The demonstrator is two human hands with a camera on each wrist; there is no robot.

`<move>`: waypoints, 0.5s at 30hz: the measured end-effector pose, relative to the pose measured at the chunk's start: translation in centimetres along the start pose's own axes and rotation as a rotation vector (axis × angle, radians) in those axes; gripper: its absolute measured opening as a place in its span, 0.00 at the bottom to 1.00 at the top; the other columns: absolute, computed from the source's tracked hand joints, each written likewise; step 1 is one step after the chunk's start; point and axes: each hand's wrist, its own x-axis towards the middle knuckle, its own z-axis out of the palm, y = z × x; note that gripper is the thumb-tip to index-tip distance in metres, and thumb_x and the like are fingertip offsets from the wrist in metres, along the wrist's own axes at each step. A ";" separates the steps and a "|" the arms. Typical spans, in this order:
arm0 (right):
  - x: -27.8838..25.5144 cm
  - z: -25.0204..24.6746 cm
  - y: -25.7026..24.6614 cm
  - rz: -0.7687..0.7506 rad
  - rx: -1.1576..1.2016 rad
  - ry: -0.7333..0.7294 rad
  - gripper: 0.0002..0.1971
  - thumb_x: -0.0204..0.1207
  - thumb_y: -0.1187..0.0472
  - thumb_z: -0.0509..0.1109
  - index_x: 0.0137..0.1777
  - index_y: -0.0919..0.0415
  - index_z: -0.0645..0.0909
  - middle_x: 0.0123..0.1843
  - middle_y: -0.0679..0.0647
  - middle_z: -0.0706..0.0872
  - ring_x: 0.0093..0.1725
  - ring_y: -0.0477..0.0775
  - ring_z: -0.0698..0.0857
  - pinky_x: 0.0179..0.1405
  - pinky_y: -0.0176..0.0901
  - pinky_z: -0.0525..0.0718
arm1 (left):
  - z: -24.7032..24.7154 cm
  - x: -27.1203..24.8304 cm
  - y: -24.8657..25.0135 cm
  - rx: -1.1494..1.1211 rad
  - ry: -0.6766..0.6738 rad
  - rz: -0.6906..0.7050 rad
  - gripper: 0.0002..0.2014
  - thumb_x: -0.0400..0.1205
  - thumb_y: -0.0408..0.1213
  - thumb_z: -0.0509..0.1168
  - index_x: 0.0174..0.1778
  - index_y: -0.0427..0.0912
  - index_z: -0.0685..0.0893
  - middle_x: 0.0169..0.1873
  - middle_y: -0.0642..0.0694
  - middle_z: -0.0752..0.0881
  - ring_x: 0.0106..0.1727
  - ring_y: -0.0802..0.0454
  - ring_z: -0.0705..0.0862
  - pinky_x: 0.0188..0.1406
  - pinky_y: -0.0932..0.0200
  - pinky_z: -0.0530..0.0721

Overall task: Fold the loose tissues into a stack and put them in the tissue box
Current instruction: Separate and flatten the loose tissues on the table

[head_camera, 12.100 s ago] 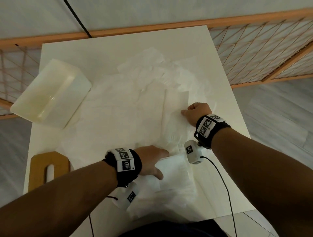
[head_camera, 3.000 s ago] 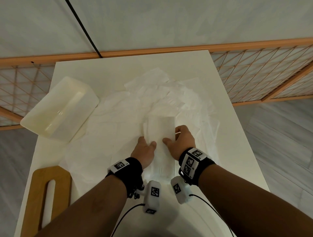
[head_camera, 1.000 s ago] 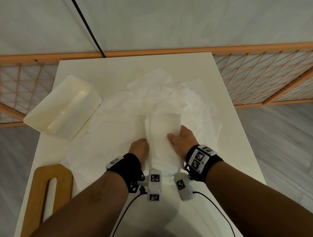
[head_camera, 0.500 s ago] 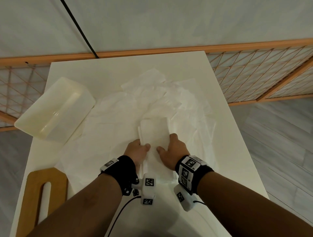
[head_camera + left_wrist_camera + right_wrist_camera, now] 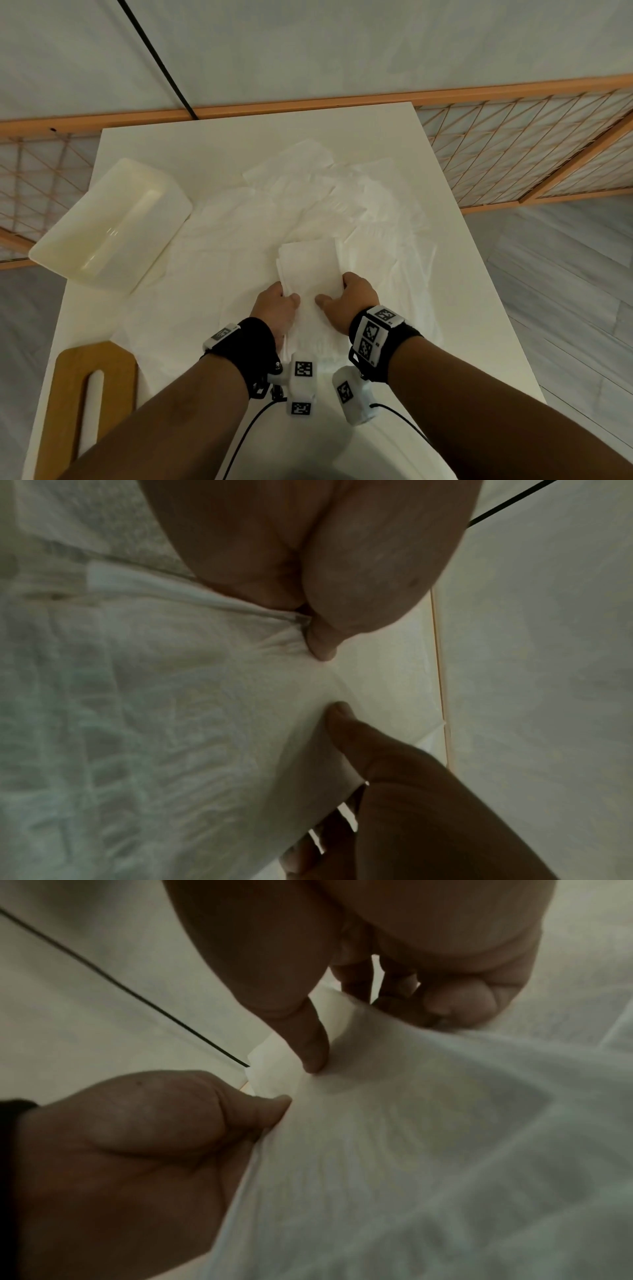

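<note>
The stack (image 5: 308,270) is lying near the middle of the table (image 5: 239,144), on top of the loose tissues (image 5: 346,209) that are spread across it, and it is being held at its near half from both sides. The box (image 5: 109,226) is lying on its side at the table's far left edge, well apart from the stack.

The step in hand is judged to be the squaring and gathering of the stack. It is best done with the two long edges being pressed inward evenly, so that the layers are being aligned and not buckled, and with the thumbs being kept flat on top so that the upper sheets are not being dragged off. The sheets underneath are likely to cling and should be left behind when the stack is lifted.

The left hand (image 5: 275,305) is narrowly closed on the stack's left edge: its thumb is being pressed on top, and its fingers are tucked at the edge, though how far under cannot be told. The right hand (image 5: 346,298) is gripping the right edge likewise, with its thumb on top and its fingers (image 5: 459,999) curled round the side, as the right wrist view is showing.

A wooden board (image 5: 92,394) is lying at the near left corner.
</note>
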 end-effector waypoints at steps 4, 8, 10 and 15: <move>-0.3 0.1 0.0 -0.006 0.000 -0.002 0.08 0.80 0.52 0.73 0.49 0.55 0.80 0.46 0.51 0.86 0.43 0.51 0.85 0.39 0.42 0.84 | 0.0 -0.1 0.2 -0.059 0.013 -0.040 0.10 0.77 0.38 0.68 0.52 0.41 0.88 0.50 0.36 0.92 0.54 0.32 0.90 0.61 0.30 0.87; 0.0 -0.2 0.4 0.065 -0.019 0.001 0.19 0.76 0.48 0.77 0.62 0.57 0.80 0.57 0.53 0.87 0.52 0.56 0.86 0.49 0.45 0.86 | 0.2 -0.1 0.4 -0.063 0.019 -0.056 0.10 0.84 0.38 0.67 0.56 0.38 0.88 0.52 0.36 0.91 0.55 0.33 0.89 0.64 0.31 0.86; 0.2 -0.5 0.6 0.081 0.000 0.015 0.25 0.75 0.48 0.79 0.66 0.58 0.77 0.60 0.53 0.86 0.52 0.55 0.84 0.48 0.44 0.83 | 0.3 -0.3 0.5 -0.059 0.020 -0.060 0.07 0.86 0.36 0.65 0.54 0.39 0.87 0.52 0.36 0.91 0.55 0.33 0.89 0.63 0.31 0.86; 0.3 -0.6 0.4 0.097 0.096 0.064 0.31 0.79 0.45 0.76 0.73 0.58 0.68 0.63 0.54 0.82 0.51 0.54 0.80 0.49 0.44 0.79 | 0.6 -1.2 1.0 0.005 0.006 -0.041 0.06 0.87 0.28 0.63 0.50 0.41 0.84 0.51 0.36 0.90 0.54 0.34 0.89 0.62 0.34 0.87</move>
